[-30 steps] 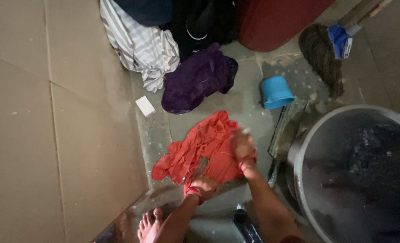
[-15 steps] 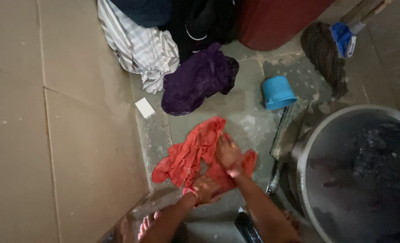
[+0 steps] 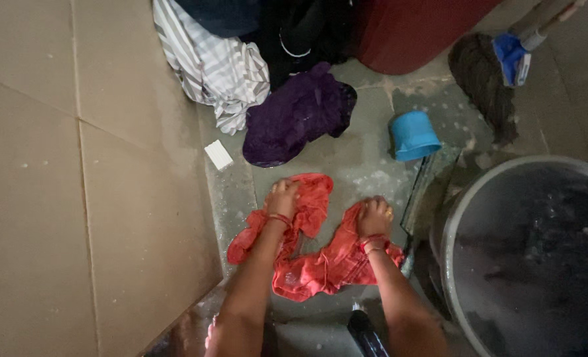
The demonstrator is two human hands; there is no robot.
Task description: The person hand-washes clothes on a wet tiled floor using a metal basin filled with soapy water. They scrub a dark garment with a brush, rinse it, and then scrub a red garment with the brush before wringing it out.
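Left hand [image 3: 283, 198] closed, fingers curled into a fold of the one red cloth [image 3: 313, 264]; right hand [image 3: 374, 217] likewise closed, gripping another fold of the same cloth. The cloth lies spread and crumpled on the wet grey floor [image 3: 347, 158], stretched between the two hands, which are apart. Each wrist bears red bangles. Beyond the hands: one purple garment [image 3: 297, 116], one striped grey-and-white garment [image 3: 211, 69] and dark clothing heaped behind; one white bar of soap [image 3: 218, 155] beside the tiled wall; one blue cup [image 3: 413, 135] lying on its side; one mop head [image 3: 482, 82]; one large metal basin [image 3: 525, 258] at right.
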